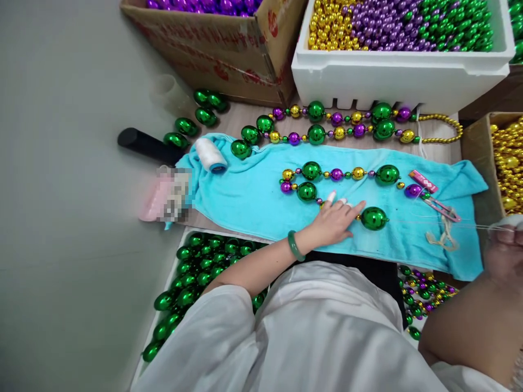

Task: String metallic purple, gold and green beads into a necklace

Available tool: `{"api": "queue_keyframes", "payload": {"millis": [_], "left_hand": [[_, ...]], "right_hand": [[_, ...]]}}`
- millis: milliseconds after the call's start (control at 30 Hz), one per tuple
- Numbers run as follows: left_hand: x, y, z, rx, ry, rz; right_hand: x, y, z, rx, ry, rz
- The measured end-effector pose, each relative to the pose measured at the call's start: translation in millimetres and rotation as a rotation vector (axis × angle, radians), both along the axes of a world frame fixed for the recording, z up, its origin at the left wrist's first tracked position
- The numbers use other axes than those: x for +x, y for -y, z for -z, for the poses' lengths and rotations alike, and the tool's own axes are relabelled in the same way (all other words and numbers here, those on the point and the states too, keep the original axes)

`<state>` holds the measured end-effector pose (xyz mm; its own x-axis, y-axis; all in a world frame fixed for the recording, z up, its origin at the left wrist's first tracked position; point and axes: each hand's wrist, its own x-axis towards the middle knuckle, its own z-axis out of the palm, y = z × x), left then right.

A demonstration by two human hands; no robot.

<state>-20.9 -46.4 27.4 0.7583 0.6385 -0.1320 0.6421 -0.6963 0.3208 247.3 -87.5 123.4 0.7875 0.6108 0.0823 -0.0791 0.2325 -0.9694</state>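
Note:
My left hand [335, 219] lies on a turquoise towel [253, 196], fingers stretched over a bead string [339, 175] of large green and small purple and gold beads. Its fingertips touch the string beside a big green bead [373, 218]. A green bangle [295, 246] circles that wrist. My right hand [504, 245] is at the right edge, blurred, fingers pinched on a thin thread [469, 226] pulled taut from the string.
A finished bead necklace [327, 125] lies behind the towel. A white foam box [400, 71] holds gold, purple and green beads. Scissors [443, 208], a thread spool [210, 155], a tray of green beads [196, 272] and a cardboard box [229, 49] surround the towel.

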Motion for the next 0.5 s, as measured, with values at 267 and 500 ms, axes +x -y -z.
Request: {"api": "queue_keyframes", "payload": {"millis": [267, 500], "left_hand": [[-45.2, -19.0, -13.6, 0.110, -0.185, -0.123], [-99.5, -41.9, -26.9, 0.161, -0.308, -0.208]], "right_hand": [[21.1, -4.6, 31.6, 0.074, -0.018, -0.085], [22.9, -12.4, 56.9, 0.030, -0.077, -0.006]]}}
